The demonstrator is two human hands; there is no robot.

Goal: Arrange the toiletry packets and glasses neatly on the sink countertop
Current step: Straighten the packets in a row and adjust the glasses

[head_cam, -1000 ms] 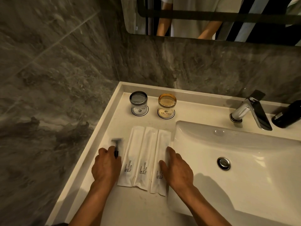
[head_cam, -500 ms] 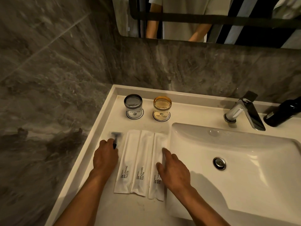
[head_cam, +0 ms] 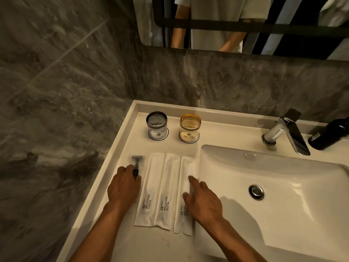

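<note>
I am seeing the left hand lying palm down near the countertop's left edge, fingers curled loosely over the handle of a black razor in a clear packet, though I cannot tell whether it is gripping or only pressing. The right hand is resting flat with fingers spread, its fingertips pressing on the rightmost toothbrush packet, closed on nothing. That packet is lying along the edge of the basin, sitting slightly lower than the middle toothbrush packet and the left toothbrush packet, which are touching side by side, all three lengthwise with the print toward me. The razor is lying just beside the left packet. Toward the countertop's back left corner, a grey glass and an amber glass are standing apart, each on a round coaster. Beyond the basin's back rim a chrome faucet is standing, with a dark bottle at the far right edge.
</note>
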